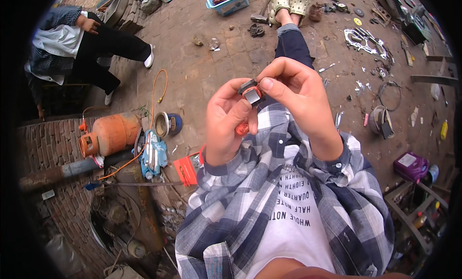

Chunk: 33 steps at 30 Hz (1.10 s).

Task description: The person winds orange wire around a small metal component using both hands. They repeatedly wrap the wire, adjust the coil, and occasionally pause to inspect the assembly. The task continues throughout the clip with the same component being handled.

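Note:
In front of my chest, my left hand (222,117) pinches a small black block-shaped part (260,103) between thumb and fingers. An orange-red band rings the part's flat silver face; I cannot make out its exact kind. From the other side, my right hand (304,100) has thumb and forefinger closed at the part's upper edge. A small orange-red piece (242,129) shows low in my left hand, by the curled fingers. Both forearms come out of checked shirt sleeves.
At far left stands another person (72,43). An orange gas cylinder (117,130), a blue-labelled can (174,124) and a blue vise-like tool (153,154) are at left. A blue tub (232,4) sits ahead. Rightward lie a metal gasket (365,40), a purple jug (410,164) and scattered parts.

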### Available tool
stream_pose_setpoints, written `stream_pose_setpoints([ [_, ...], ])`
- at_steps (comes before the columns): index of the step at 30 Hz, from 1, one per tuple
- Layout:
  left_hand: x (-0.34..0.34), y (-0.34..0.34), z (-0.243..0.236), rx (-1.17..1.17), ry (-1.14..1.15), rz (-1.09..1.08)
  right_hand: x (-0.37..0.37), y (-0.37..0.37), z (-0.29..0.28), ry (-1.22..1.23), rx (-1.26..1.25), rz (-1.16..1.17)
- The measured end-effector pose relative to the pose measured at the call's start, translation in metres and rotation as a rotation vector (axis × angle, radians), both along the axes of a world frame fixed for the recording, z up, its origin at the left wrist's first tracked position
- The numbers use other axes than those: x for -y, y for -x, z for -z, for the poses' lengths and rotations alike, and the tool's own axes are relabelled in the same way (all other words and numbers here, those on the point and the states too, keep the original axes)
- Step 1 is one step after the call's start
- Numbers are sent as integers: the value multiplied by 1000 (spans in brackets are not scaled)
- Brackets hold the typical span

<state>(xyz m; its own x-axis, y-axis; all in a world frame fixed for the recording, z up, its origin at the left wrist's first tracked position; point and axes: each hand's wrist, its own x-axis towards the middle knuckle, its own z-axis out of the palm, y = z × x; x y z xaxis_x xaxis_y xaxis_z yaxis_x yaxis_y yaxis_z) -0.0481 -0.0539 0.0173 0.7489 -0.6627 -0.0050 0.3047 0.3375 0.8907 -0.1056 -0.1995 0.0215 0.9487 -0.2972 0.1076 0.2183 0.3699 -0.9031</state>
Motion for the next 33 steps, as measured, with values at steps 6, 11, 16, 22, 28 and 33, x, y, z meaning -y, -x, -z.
stream_pose_setpoints([
  [6,1,-1,1,-64,19,34,-8,2,7,96,41,87],
  [11,-2,-3,6,-103,117,51,-9,7,5,175,40,87],
  [16,3,-1,3,-34,94,-91,-8,10,5,70,74,35],
  [22,7,3,2,332,-104,-397,-1,7,8,315,180,612],
  [28,6,6,0,561,-264,-504,-3,2,0,1009,376,715],
  [33,6,7,-3,668,-339,-543,-4,-1,-1,1167,393,730],
])
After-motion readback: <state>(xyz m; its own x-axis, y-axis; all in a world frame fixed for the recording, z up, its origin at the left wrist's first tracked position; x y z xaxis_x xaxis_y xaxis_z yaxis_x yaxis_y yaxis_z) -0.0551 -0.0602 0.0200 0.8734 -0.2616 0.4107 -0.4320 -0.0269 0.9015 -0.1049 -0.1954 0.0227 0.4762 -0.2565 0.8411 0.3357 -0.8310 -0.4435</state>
